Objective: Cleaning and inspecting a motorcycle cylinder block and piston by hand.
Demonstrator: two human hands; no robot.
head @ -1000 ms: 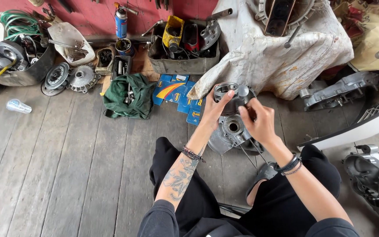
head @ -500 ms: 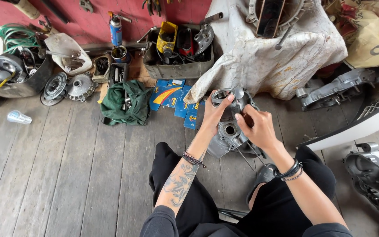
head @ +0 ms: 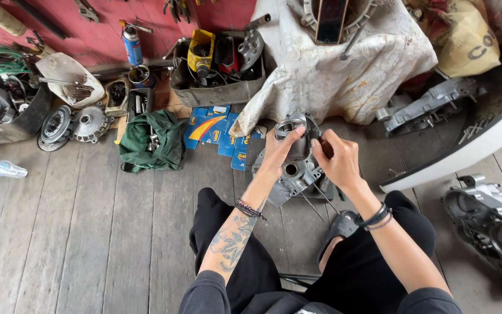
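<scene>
Both hands lowered slightly, left hand [head: 279, 152] and right hand [head: 337, 158] gripping engine cylinder [head: 293, 139], metal tray [head: 219, 93] holding tools

I am holding a grey metal engine cylinder [head: 293, 139] upright between my knees, its round bore facing up at me. It is sitting on top of a silver engine crankcase [head: 290, 180], which is lying on the grey wooden floor [head: 88, 221]. Thin metal studs [head: 315, 200] are sticking out of the crankcase toward me, slanting over the planks.
</scene>
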